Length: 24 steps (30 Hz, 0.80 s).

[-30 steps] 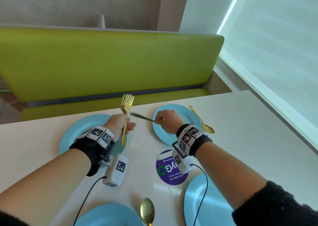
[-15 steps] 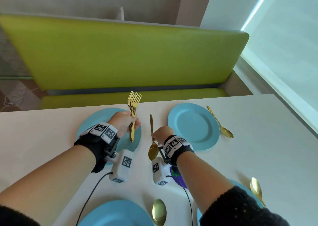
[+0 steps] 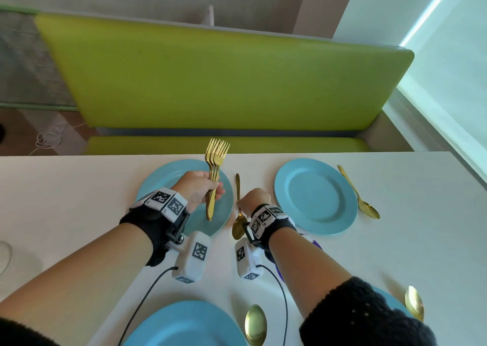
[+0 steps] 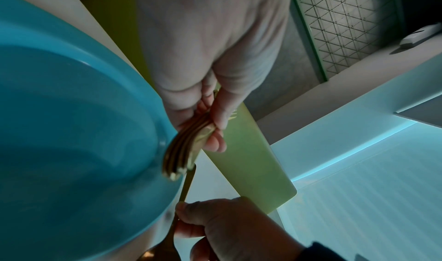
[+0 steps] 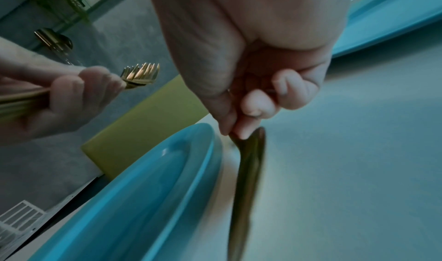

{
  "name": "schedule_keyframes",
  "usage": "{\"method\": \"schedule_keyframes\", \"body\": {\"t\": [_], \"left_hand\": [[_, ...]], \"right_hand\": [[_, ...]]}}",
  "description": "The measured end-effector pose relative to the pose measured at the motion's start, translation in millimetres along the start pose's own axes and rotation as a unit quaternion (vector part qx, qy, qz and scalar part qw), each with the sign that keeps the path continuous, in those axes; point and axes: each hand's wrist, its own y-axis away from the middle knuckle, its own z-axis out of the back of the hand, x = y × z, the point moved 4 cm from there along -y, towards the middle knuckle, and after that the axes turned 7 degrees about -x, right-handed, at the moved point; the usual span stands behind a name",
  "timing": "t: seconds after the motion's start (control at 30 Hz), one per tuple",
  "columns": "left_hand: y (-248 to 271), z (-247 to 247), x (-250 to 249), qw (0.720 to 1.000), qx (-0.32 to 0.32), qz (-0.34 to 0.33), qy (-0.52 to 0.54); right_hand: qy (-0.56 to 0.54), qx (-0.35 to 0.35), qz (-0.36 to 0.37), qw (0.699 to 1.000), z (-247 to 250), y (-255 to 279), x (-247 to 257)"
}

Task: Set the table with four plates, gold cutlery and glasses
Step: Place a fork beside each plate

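My left hand (image 3: pixel 210 187) grips a bundle of gold forks (image 3: pixel 214 166), tines up, over the far-left blue plate (image 3: pixel 158 182). The left wrist view shows the fork handles (image 4: pixel 189 148) fanned out below my fingers. My right hand (image 3: pixel 250 200) pinches a gold spoon (image 3: pixel 238 187) just right of that plate, handle pointing away, bowl towards me. In the right wrist view the spoon (image 5: pixel 246 170) hangs low over the table, blurred, and I cannot tell whether it touches. The far-right plate (image 3: pixel 315 199) has a spoon (image 3: pixel 359 195) beside it.
Two more blue plates lie at the near edge, one (image 3: pixel 184 324) with a spoon (image 3: pixel 255 323) on its right, the other (image 3: pixel 390 299) mostly under my sleeve, also with a spoon (image 3: pixel 413 303). A green bench (image 3: pixel 210 82) backs the table. A window runs along the right.
My right hand has carried the spoon left from the far-right plate to the gap beside the far-left plate and turned its handle away. My left hand still holds the forks.
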Motion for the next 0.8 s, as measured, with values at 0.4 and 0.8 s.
{"method": "schedule_keyframes", "body": {"t": [0.4,0.8], "left_hand": [[2.9,2.5,5.2,1.000,0.004,-0.007,0.004],[6.9,-1.2,5.1,1.000,0.005,-0.010,0.007]], "right_hand": [[-0.055,-0.015,-0.015,0.998,1.7,0.9,7.5],[-0.018,0.016,0.039,0.999,14.8,1.5,7.1]]}}
